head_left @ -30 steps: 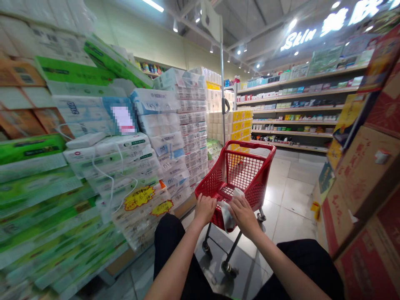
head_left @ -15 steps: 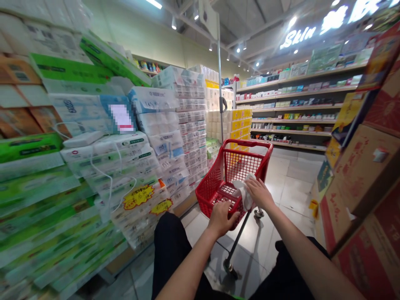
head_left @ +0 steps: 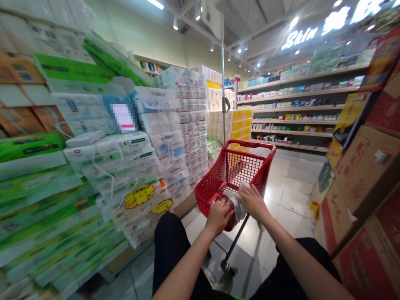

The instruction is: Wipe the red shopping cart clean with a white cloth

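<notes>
The left hand (head_left: 218, 216) curls over one red plastic cart (head_left: 208, 191); beside it, the half-closed right hand (head_left: 254, 202) holds one crumpled white cloth (head_left: 239, 209), maybe paper.

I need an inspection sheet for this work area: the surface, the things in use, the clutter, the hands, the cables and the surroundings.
Surface: pale tiled floor, with light reflections; the cart stands on it.
Things in use: red shopping cart with mesh walls; white cloth at its near rim, material uncertain.
Clutter: small yellow object beside the cartons at right, identity unclear.
Hands: left hand rests on the near rim; right hand holds the cloth there.
Cables: white cable hangs in loops before the stacked packs; its ends are unclear.
Surroundings: stacked packs at left, cartons at right, stocked shelves and a lit sign behind.
</notes>
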### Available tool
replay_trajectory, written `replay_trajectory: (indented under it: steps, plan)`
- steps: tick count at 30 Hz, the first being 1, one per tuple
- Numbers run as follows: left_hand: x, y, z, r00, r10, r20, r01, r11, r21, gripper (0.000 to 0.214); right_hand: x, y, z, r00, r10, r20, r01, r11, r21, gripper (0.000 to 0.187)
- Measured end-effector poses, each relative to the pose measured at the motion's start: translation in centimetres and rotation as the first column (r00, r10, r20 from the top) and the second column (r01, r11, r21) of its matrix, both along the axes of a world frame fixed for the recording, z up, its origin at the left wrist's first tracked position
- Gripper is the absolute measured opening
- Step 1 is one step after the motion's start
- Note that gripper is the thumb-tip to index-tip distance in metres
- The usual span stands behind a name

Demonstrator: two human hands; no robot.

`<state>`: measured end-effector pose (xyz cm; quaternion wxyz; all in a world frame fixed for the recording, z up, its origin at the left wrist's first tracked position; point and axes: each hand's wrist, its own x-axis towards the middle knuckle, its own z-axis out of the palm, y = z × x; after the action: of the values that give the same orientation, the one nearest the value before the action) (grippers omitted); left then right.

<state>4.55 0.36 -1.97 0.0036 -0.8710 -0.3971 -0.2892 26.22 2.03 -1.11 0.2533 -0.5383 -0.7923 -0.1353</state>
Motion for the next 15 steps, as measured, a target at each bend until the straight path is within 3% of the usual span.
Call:
replay_trajectory:
  steps: [4, 8, 12, 15]
  plan:
    - [-0.8, -0.3, 0.3, 0.999, -0.037, 0.007, 0.037, 0.999, -0.019, 0.033, 3.9, 2.4, 0.6, 0.993, -0.119, 0.001, 0.119, 0.993, -0.021, 0.043]
    - [-1.9, 0.0, 0.6, 1.0, -0.031, 0.006, 0.031, 0.999, -0.01, 0.034, 5.9, 3.6, 0.9, 0.981, -0.194, 0.012, 0.194, 0.98, -0.04, 0.044]
    - [-3.0, 0.3, 0.6, 1.0, 0.024, -0.005, -0.024, 1.0, 0.019, 0.033, 6.2, 3.9, 1.2, 0.973, -0.229, 0.004, 0.229, 0.973, -0.033, 0.044]
    - [-3.5, 0.4, 0.5, 0.997, 0.079, -0.008, -0.079, 0.996, 0.042, 0.031, 4.8, 3.3, 0.9, 0.969, -0.246, -0.024, 0.246, 0.969, -0.004, 0.042]
